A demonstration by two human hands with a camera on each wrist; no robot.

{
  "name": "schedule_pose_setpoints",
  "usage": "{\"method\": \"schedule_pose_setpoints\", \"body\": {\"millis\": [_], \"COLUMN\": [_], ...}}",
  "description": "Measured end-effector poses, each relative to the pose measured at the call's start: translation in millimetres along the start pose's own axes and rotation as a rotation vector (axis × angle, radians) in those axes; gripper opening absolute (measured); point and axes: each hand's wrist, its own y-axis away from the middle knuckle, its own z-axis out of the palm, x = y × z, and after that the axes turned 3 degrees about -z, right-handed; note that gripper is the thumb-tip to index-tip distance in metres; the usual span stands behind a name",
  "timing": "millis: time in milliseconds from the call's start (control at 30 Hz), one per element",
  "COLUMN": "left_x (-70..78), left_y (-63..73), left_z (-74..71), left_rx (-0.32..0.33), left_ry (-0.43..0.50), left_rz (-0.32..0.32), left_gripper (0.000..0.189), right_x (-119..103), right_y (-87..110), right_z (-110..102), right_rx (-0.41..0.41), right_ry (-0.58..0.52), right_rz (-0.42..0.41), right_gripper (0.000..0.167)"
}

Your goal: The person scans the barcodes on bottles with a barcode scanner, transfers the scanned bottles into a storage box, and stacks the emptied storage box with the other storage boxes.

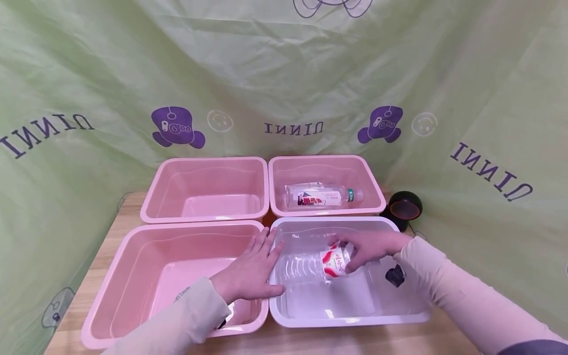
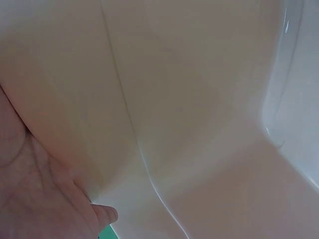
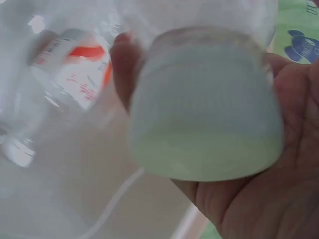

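Observation:
In the head view my right hand (image 1: 368, 249) reaches into the white bin (image 1: 346, 321) and grips a clear plastic bottle (image 1: 301, 266) with a red-and-white label. The right wrist view shows a pale bottle cap (image 3: 204, 109) close up, with thumb and fingers curled around that end. Behind it, a second clear bottle with a red-and-white label (image 3: 82, 69) lies in the bin. My left hand (image 1: 250, 271) rests with spread fingers on the adjoining rims of the white bin and the front-left pink bin (image 1: 111, 276). Its palm edge shows beside a bin wall in the left wrist view.
Behind the white bin, a pink bin (image 1: 326, 160) holds a clear bottle with a green band (image 1: 319, 196), lying on its side. Another pink bin (image 1: 204, 162) stands at the back left. A black round object (image 1: 405, 206) sits right of the bins. Green curtain (image 1: 284, 74) surrounds the wooden table (image 1: 104, 239).

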Motion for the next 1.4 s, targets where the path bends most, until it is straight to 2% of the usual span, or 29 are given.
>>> {"method": "schedule_pose_setpoints", "body": {"millis": [100, 200, 367, 433, 600, 767, 933, 1067, 1167, 1267, 1400], "left_x": [-0.7, -0.6, -1.0, -1.6, -2.2, -1.7, -1.9, -1.9, -1.9, -2.1, -2.0], "left_y": [-0.5, -0.7, -0.6, -0.6, -0.8, -0.9, -1.4, -1.9, -2.2, -2.2, -2.0], "left_z": [-0.7, -0.8, -0.8, -1.4, -2.9, -1.6, -0.3, 0.4, 0.4, 0.4, 0.2], "left_rx": [-0.004, -0.008, -0.008, -0.005, -0.001, -0.006, -0.005, -0.004, 0.0, 0.004, 0.002], "left_ry": [0.007, 0.015, 0.021, 0.021, 0.011, 0.019, 0.02, 0.021, 0.02, 0.019, 0.019], "left_rz": [-0.007, -0.01, -0.011, -0.014, -0.02, -0.015, -0.013, -0.015, -0.007, -0.002, -0.002], "left_gripper": [0.096, 0.096, 0.097, 0.097, 0.096, 0.096, 0.098, 0.097, 0.097, 0.096, 0.096], "right_x": [-4.1, -7.0, -8.6, -7.7, -2.3, 2.5, 4.9, 2.0, -2.5, -6.0, -9.9], "right_y": [1.1, 3.1, 5.7, 5.8, 10.7, 23.4, 28.1, 22.6, 15.5, 6.1, -6.2], "right_z": [-9.3, -14.5, -16.7, -17.8, -22.4, -21.7, -20.3, -15.6, -8.0, 3.8, 23.2], "right_rx": [0.035, 0.039, 0.031, 0.051, 0.128, 0.203, 0.293, 0.382, 0.415, 0.404, 0.349], "right_ry": [0.049, 0.039, -0.163, -0.185, -0.055, -0.036, -0.041, -0.077, -0.066, -0.068, -0.119], "right_rz": [-0.042, -0.032, 0.036, 0.026, -0.024, 0.001, -0.051, -0.082, -0.088, -0.098, -0.16], "right_gripper": [0.066, 0.065, 0.065, 0.065, 0.058, 0.051, 0.051, 0.05, 0.047, 0.045, 0.049]}}
